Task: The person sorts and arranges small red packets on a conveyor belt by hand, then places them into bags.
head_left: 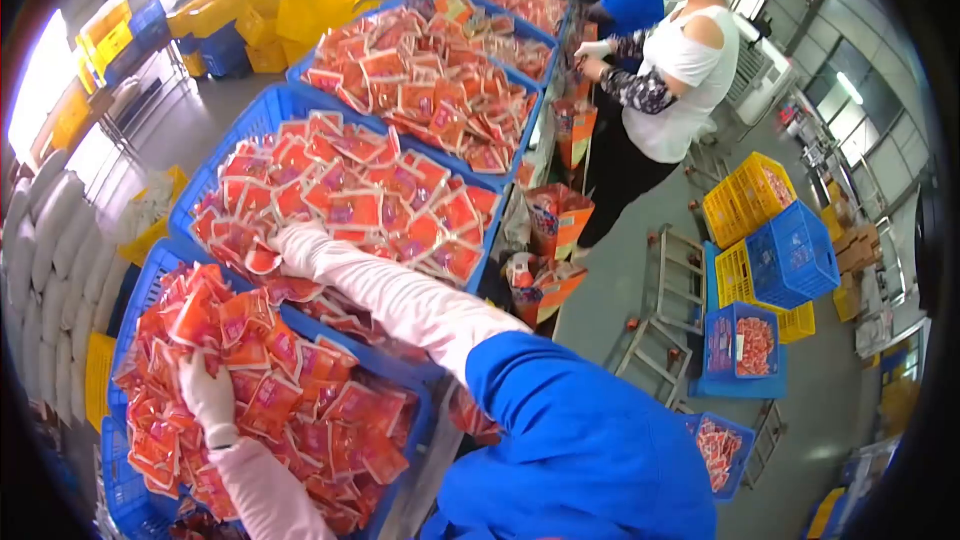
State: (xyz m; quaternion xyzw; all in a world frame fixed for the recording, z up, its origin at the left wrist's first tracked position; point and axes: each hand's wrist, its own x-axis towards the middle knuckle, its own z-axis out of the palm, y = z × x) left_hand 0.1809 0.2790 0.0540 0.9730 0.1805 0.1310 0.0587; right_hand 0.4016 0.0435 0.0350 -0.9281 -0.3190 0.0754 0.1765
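Observation:
My left hand (207, 398), in a white glove, is down among red-and-white plastic packets in the nearest blue crate (420, 425). Its fingers are closed at the lower edge of a red packet (200, 316), and the fingertips are partly hidden by the heap. Further up, my right hand (298, 248), gloved as well, reaches across the second blue crate (262, 112). At its fingertips a small red packet (262, 258) is pinched, near the left side of that crate's heap.
More blue crates of packets (420, 80) continue away in a row. Orange-printed bags (555, 215) line their right side, where a person in a white top (695, 70) stands. Yellow crates (745, 200) and metal trolley frames (665, 275) occupy the floor at right; white sacks (55, 270) are stacked left.

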